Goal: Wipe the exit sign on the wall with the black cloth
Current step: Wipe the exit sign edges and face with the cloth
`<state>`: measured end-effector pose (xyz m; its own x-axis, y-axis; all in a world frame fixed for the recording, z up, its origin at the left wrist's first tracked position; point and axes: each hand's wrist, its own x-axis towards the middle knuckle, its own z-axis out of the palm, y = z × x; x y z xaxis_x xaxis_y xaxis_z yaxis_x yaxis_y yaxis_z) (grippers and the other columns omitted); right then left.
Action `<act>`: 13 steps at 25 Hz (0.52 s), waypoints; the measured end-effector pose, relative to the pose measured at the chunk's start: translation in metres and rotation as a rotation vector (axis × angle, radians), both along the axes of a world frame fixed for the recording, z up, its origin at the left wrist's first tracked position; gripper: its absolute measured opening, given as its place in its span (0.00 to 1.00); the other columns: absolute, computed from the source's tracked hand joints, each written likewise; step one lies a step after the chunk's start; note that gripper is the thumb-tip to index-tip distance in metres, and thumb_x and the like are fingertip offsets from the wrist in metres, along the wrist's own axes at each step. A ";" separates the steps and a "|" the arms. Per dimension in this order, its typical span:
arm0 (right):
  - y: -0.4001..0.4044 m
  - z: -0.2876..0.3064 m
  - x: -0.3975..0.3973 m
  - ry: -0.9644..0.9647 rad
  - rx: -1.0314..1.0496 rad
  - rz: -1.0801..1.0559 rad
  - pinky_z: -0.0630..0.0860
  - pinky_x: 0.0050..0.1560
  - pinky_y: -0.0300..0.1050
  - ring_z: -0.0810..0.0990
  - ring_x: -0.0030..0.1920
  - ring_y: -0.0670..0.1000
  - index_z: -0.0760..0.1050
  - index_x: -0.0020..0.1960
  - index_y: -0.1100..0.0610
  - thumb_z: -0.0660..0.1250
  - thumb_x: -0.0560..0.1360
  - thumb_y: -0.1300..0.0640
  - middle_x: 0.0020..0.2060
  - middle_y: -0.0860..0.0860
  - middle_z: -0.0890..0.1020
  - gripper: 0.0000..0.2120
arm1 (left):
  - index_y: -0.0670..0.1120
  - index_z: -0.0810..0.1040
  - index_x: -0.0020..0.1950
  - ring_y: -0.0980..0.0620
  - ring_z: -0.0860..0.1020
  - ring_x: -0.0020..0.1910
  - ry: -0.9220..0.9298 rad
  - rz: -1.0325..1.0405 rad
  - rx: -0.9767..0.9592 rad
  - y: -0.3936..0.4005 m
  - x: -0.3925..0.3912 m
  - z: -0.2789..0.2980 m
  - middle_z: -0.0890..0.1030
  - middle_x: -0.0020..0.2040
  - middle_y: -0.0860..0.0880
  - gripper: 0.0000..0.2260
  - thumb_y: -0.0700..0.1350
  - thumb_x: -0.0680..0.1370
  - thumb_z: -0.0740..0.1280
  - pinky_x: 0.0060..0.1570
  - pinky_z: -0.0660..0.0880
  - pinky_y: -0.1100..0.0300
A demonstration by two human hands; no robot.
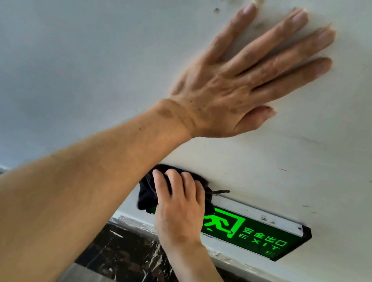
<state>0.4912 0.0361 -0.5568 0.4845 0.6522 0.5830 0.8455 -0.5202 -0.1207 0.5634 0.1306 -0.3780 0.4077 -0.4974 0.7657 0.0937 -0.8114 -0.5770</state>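
Right hand (177,213) clamps black cloth (148,196) on exit sign (260,237) running rightward; left hand (237,80) spread flat on wall (72,48).

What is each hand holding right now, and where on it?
The right hand holds the black cloth bunched under its fingers against the left end of the exit sign. The left hand holds nothing, flat on the wall.

Your bare left hand (236,85) and bare right hand (178,211) show no gloves, rings or watch. Both your forearms are uncovered, no sleeves in sight. Dark smudges mark your left wrist and the back of that hand.
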 end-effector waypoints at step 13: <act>-0.010 0.016 0.003 0.094 -0.384 -0.088 0.68 0.65 0.59 0.71 0.64 0.57 0.69 0.68 0.56 0.69 0.69 0.58 0.62 0.53 0.75 0.28 | 0.50 0.60 0.79 0.40 0.60 0.74 -0.020 0.061 0.026 0.000 0.000 0.002 0.61 0.76 0.47 0.30 0.58 0.79 0.58 0.74 0.41 0.40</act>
<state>0.4942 0.0259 -0.5413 0.5880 0.7674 0.2557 0.7900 -0.6127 0.0222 0.5631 0.1307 -0.3763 0.4231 -0.4920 0.7609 0.1543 -0.7883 -0.5956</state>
